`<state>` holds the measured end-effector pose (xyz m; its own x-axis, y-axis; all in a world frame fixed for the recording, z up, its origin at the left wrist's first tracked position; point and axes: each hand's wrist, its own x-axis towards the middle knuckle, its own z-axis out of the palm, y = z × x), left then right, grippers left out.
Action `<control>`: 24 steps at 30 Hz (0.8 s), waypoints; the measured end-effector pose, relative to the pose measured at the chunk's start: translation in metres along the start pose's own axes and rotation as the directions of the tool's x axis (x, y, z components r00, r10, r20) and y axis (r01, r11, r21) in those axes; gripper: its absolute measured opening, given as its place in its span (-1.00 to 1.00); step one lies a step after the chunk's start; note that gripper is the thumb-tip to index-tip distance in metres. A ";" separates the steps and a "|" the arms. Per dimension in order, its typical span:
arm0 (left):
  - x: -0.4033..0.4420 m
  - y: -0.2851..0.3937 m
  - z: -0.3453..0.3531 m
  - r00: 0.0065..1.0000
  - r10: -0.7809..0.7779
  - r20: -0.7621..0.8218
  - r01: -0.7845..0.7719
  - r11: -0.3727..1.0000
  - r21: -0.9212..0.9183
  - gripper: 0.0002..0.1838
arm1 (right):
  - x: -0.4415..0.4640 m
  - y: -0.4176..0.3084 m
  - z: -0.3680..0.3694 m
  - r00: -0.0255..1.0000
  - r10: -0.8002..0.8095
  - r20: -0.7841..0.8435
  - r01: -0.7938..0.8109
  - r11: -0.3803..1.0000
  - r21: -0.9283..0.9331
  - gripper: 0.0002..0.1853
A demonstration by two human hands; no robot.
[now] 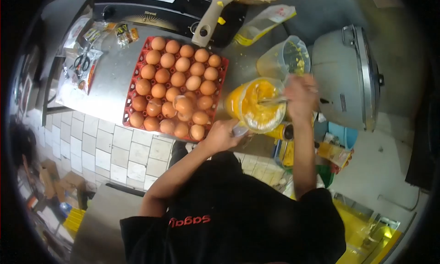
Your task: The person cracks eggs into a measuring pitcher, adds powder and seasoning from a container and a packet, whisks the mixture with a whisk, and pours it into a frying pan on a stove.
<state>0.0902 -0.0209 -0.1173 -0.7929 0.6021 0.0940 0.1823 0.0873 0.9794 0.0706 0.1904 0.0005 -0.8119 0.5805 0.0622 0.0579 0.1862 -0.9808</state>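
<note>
My left hand (222,136) is closed round the handle of a clear plastic jug (234,104), which tilts toward me. Inside is beaten egg (261,92), yellow with froth at the near side. My right hand (301,99), smeared by motion, grips a metal stirring utensil (273,100) whose end is in the egg; blur hides its exact kind. Left of the jug lies a red egg tray (130,92) full of brown eggs (178,78). Cracked shells (184,104) seem to rest on its nearer rows.
A second clear jug (275,60) with yellow residue stands behind the first. A pan (211,21) lies with its handle over the black gas stove (137,17). To the right is a large grey cooker (339,76). Scissors (82,62) and packets (123,35) lie at left.
</note>
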 end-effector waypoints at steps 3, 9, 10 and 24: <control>-0.001 0.005 -0.010 0.997 -0.012 0.074 0.018 0.997 -0.075 -0.66 | -0.012 0.022 0.003 0.974 -0.220 -0.056 0.211 0.968 -0.138 -0.82; 0.005 0.004 -0.018 0.971 -0.138 0.193 0.150 0.988 -0.048 -0.70 | 0.005 0.001 -0.014 0.988 -0.081 0.135 0.047 0.971 0.236 -0.77; 0.006 0.004 -0.016 0.972 -0.130 0.195 0.145 0.987 -0.066 -0.71 | -0.002 0.013 -0.012 0.986 -0.033 0.165 0.010 0.991 0.136 -0.77; 0.022 -0.004 -0.029 0.986 0.001 0.164 0.021 0.991 -0.133 -0.60 | 0.007 0.013 -0.005 0.997 0.039 0.063 -0.050 0.980 0.194 -0.87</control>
<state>0.0551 -0.0317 -0.1142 -0.6867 0.7241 0.0642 0.0867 -0.0061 0.9962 0.0683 0.2008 -0.0109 -0.8438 0.5366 0.0124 -0.0150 -0.0004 -0.9999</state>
